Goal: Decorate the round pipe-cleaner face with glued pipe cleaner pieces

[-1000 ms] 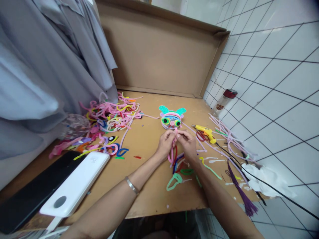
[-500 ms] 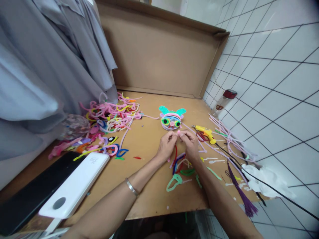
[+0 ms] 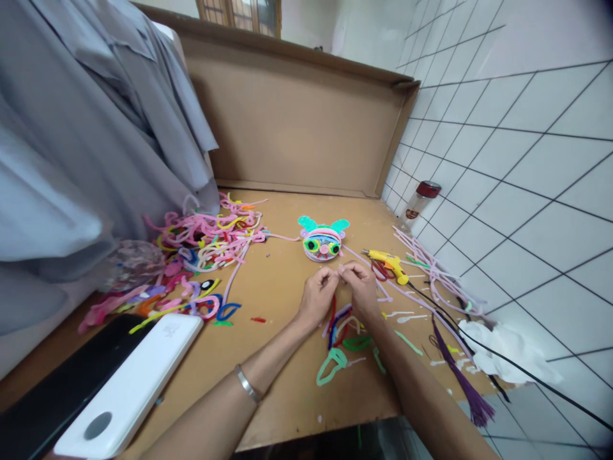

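My left hand [image 3: 318, 292] and my right hand [image 3: 360, 286] meet fingertip to fingertip over the middle of the table. Both are closed in a pinch; whatever lies between the fingers is too small and hidden to name. Just beyond them sits a round, colourful animal face [image 3: 324, 244] with green ears, yellow-green eyes and a pink nose; neither hand covers it. Below and between my wrists lie bent fuzzy stems, among them a light green loop [image 3: 332, 367] and a dark green piece [image 3: 357, 344].
A yellow glue gun [image 3: 390, 263] lies right of my hands, its black cord running to the lower right. Pink stems [image 3: 205, 233] are heaped at left behind a white power bank [image 3: 134, 383]. A jar [image 3: 419, 203], purple tassel [image 3: 462, 383] and white wad [image 3: 510, 350] are at right.
The view has tilted up a little, so things appear lower. The small pink bit seen between my fingertips before no longer shows. Both hands remain close together.
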`<state>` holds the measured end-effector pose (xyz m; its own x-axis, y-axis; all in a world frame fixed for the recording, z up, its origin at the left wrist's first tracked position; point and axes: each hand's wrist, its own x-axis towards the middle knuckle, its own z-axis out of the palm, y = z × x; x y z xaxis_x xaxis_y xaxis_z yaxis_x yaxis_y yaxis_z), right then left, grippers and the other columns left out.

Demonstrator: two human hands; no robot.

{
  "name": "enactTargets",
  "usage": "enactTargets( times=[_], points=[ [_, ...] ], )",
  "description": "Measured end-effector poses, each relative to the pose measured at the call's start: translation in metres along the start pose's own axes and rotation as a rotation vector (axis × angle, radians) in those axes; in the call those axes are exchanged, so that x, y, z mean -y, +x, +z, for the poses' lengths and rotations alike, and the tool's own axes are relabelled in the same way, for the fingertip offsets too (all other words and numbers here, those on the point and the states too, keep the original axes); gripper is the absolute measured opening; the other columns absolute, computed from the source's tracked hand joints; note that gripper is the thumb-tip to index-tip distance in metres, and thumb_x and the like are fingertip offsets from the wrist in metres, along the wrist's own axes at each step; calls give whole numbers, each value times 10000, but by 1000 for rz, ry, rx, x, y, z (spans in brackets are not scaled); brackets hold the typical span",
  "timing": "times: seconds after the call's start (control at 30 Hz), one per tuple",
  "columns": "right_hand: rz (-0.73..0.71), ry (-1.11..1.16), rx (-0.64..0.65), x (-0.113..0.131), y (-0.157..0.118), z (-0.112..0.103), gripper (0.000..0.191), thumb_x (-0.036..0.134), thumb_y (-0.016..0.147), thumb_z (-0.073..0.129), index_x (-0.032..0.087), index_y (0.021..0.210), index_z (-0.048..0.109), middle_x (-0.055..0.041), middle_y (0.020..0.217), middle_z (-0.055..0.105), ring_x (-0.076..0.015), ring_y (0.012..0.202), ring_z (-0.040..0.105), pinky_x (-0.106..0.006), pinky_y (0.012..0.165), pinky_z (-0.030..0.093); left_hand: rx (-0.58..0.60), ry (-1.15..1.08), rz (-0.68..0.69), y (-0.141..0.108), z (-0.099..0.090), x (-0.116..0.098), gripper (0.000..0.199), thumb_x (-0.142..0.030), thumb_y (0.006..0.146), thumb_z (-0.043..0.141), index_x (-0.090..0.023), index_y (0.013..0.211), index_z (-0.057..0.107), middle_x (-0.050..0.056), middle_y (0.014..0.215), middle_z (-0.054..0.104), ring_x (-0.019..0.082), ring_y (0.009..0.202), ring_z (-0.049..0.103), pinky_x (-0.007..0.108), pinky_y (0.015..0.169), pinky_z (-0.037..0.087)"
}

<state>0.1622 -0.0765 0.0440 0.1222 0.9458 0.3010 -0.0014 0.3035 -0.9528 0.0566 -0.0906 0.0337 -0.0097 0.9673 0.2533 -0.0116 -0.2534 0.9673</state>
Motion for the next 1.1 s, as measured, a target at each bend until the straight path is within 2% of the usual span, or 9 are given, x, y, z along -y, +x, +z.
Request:
enactTargets(
  times=[0.17,0.27,0.37,0.5,0.57,0.7,0.83,0.97,1.1],
  points=[
    [10,-3,-62,-7,1,0,143,271,643,570,200,521,549,39,535,514,-124,576,440,-254,582,377,21,-37,-29,-1,3,5,326,-412,824,537,-184,599,477,-52,532,415,99,537,394,223,533,321],
    [12,20,-130,-12,6,-4,118,265,646,557,200,548,563,38,538,518,-121,570,441,-248,569,367,119,-119,-110,0,2,6,359,-482,834,538,-183,638,511,-47,509,456,88,471,407,214,477,310],
    [22,94,-250,-17,14,-10,155,284,642,579,200,526,521,53,511,467,-106,546,401,-243,549,332,225,-213,-189,3,1,9,398,-556,786,581,-178,667,542,-36,500,507,77,417,410,205,431,290],
    [20,168,-334,-21,24,-18,201,295,620,602,198,494,477,67,485,438,-91,530,378,-237,545,312,299,-256,-263,6,1,16,472,-621,720,628,-159,653,565,-33,459,513,65,383,401,200,415,276],
    [22,189,-352,-22,28,-21,197,305,615,607,197,504,486,70,483,442,-87,525,380,-235,545,315,288,-280,-291,6,1,18,504,-643,707,633,-145,647,579,-8,499,564,68,397,438,204,427,310],
    [27,242,-424,-26,37,-30,209,335,591,616,201,510,478,75,463,442,-78,495,375,-230,524,309,236,-417,-365,7,0,17,516,-634,645,701,-143,629,544,58,726,691,86,468,543,234,506,435],
    [42,283,-515,-29,44,-38,215,321,593,625,205,526,458,81,454,446,-68,461,378,-217,487,295,238,-505,-459,7,-2,16,527,-618,606,743,-142,624,517,99,830,714,102,528,595,234,535,465],
    [64,326,-573,-28,47,-42,206,279,616,624,206,535,449,89,440,439,-60,437,360,-203,451,280,324,-514,-468,7,-5,17,472,-555,624,762,-124,598,572,117,863,705,105,591,588,233,570,475],
    [62,352,-552,-25,48,-44,242,275,634,635,208,541,422,99,429,412,-52,414,338,-202,428,266,428,-477,-394,6,-7,16,422,-499,601,794,-110,554,638,116,890,688,104,645,553,231,613,461]
  ],
)
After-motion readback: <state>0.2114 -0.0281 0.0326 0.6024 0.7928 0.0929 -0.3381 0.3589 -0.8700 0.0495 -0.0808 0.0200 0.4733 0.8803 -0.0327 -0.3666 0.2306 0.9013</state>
